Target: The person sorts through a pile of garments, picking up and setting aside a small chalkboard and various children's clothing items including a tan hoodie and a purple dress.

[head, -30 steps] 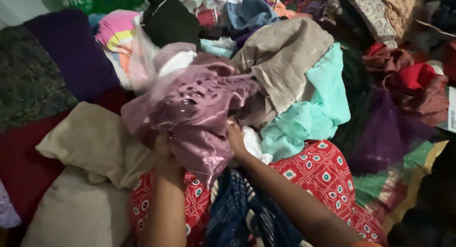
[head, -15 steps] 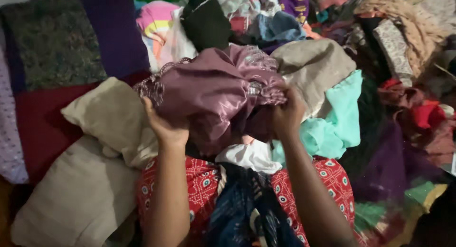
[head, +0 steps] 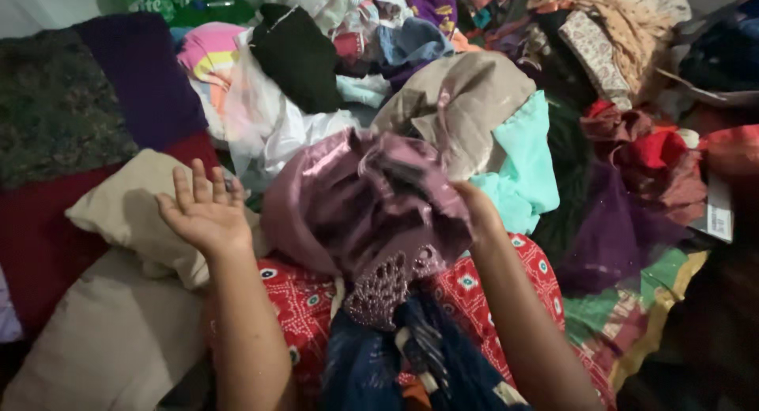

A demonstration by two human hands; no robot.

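**Mauve satin garment hangs from our right hand, left hand free**

Around us spreads a great heap of mixed clothes, filling the view from ten o'clock round to three o'clock. At nine o'clock lies a patchwork quilt of dark green, purple and maroon panels, and below it, towards seven o'clock, two beige cushions lean on one another. Across our lap runs a red printed cloth with small teal motifs, with a dark blue checked fabric bunched at six o'clock. A grey-brown crumpled cloth and a mint-green cloth sit just past the centre, at about one o'clock.

In the middle is the shiny mauve satin garment with a beaded cut-work edge. It hangs bunched, long axis running from twelve o'clock down to six o'clock, the beaded edge lowest and touching the blue fabric.

Our right hand sits at the garment's three o'clock side; its fingers are buried in the folds, seemingly clenched on the satin, though we cannot see them. Our left hand is at nine o'clock of the garment, just apart from it, palm up, fingers spread and holding nothing. The garment lies to the right of that free hand; the right hand is nearer.
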